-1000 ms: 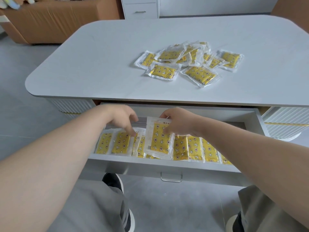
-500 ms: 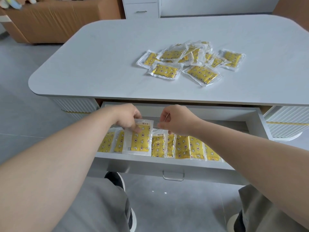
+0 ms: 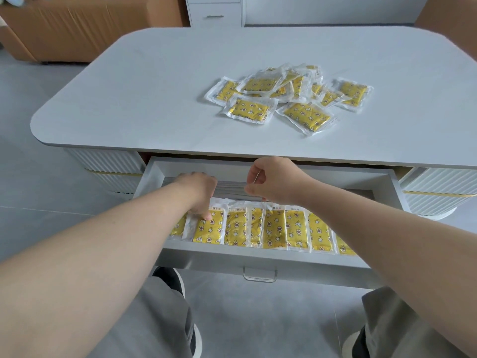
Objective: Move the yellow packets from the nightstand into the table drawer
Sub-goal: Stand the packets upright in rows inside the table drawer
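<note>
The drawer (image 3: 258, 257) stands pulled open. Inside it, along its front wall, a row of yellow packets (image 3: 273, 228) stands side by side. Near the drawer's left end the left hand (image 3: 198, 192) pinches 1 packet (image 3: 209, 229), with the thumb on its face and the fingers bent down at its top edge. The right hand (image 3: 276, 180) hovers over the drawer's middle with curled fingers; whether they hold anything cannot be told. Beyond the drawer, a pile of packets (image 3: 289, 96) lies on the table (image 3: 154, 99).

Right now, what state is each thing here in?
drawer, pulled open.
drawer packets, lined up in a row.
tabletop packets, loose overlapping heap.
left hand, fingertip on a drawer packet; grip unclear.
right hand, curled above the row; grip unclear.
</note>
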A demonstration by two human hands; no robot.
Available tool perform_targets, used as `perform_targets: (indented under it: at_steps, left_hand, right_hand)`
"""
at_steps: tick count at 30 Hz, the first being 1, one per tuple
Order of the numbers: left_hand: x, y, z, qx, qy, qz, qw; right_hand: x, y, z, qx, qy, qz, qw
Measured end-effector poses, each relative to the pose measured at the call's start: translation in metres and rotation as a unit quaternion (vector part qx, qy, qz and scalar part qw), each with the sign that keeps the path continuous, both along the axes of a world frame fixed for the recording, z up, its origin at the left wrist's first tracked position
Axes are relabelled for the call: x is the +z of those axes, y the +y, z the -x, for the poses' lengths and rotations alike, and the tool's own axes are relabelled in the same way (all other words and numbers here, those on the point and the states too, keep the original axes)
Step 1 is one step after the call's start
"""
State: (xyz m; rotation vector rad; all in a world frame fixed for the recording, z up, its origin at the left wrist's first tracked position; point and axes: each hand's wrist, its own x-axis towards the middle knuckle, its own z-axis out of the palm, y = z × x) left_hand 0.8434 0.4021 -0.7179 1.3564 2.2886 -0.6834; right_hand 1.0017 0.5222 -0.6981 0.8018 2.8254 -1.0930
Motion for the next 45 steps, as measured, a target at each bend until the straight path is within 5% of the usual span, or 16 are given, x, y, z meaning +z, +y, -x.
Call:
perform_targets:
  at_steps: [5, 10, 14, 17, 21, 30, 34, 39, 45]
  left_hand:
    - [0.035, 0.034, -0.021, -0.002, -0.012, 0.01, 1.0]
    - [0.079, 0.05, -0.023, 0.08, -0.146, -0.238, 0.957]
    - [0.073, 0.065, -0.023, 0.074, -0.05, -0.402, 0.911]
    - [0.056, 0.077, -0.022, 0.042, -0.046, -0.369, 0.927]
    - [0.038, 0.083, -0.013, 0.018, -0.022, -0.29, 0.957]
    - [0.041, 0.086, -0.028, 0.015, 0.08, -0.311, 0.947]
    - [0.04, 0.085, -0.027, 0.036, 0.053, -0.354, 0.933]
    - [0.045, 0.083, -0.027, 0.04, 0.055, -0.417, 0.906]
    - [0.044, 0.077, -0.031, 0.035, 0.035, -0.396, 0.917]
  right_hand:
    - [0.02, 0.015, -0.002, -0.034, 0.021, -0.038, 0.998]
    - [0.035, 0.053, -0.005, -0.206, 0.083, -0.076, 0.972]
    - [0.025, 0.081, -0.016, -0.157, -0.044, -0.232, 0.959]
    - [0.018, 0.084, -0.02, -0.099, -0.114, -0.233, 0.961]
    - [0.027, 0.076, -0.021, -0.159, 0.004, -0.259, 0.953]
    - [0.026, 0.064, -0.028, -0.161, 0.011, -0.224, 0.961]
    - [0.027, 0.061, -0.028, -0.143, -0.049, -0.248, 0.957]
    - [0.033, 0.062, -0.028, -0.172, 0.007, -0.185, 0.968]
    - [0.031, 0.058, -0.027, -0.179, -0.022, -0.198, 0.963]
